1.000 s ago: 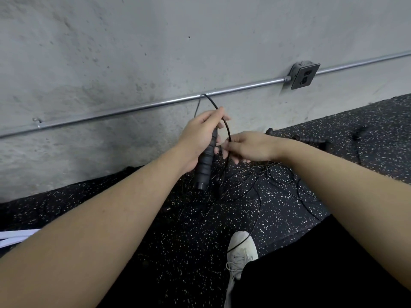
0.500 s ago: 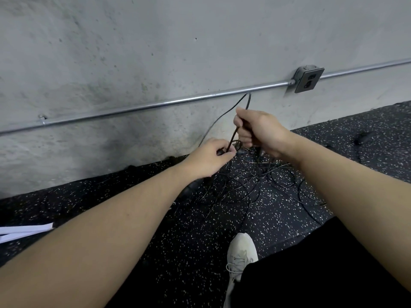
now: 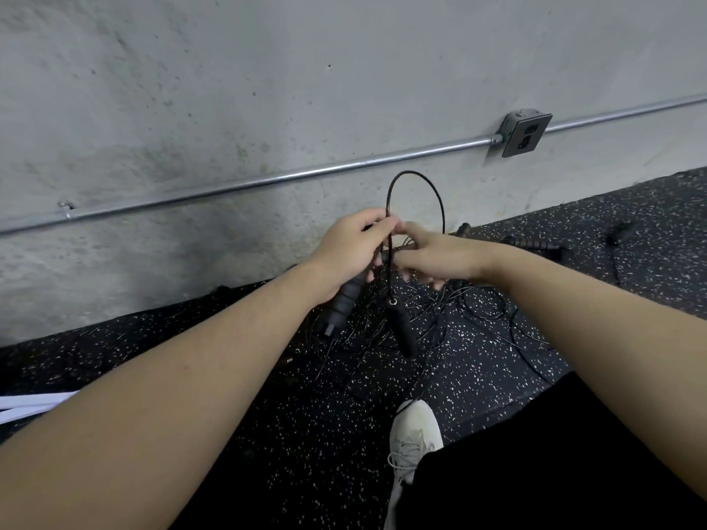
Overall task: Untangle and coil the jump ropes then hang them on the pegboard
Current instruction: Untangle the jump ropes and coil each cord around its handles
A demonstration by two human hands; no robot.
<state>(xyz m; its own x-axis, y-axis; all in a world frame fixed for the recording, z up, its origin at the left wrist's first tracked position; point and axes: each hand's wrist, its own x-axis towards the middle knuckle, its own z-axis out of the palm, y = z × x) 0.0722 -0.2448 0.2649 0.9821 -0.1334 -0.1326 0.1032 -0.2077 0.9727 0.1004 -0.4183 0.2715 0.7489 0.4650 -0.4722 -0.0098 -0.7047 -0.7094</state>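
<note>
My left hand (image 3: 350,248) grips a black ribbed jump rope handle (image 3: 341,304) that points down and left. A thin black rope (image 3: 415,177) arcs up in a loop above both hands. My right hand (image 3: 434,258) pinches the rope next to my left fingertips. A second black handle (image 3: 402,327) hangs from the rope just below the hands. Beneath lies a tangle of thin black ropes (image 3: 451,319) on the speckled floor. No pegboard is in view.
A concrete wall with a metal conduit (image 3: 267,179) and an outlet box (image 3: 526,135) stands right behind the tangle. Another ribbed handle (image 3: 535,244) lies on the floor at the right. My white shoe (image 3: 415,434) is near the tangle. White strips (image 3: 26,405) lie far left.
My right hand came down from pulling the rope up and met my left hand. My left hand rose, and a rope loop now stands above both hands.
</note>
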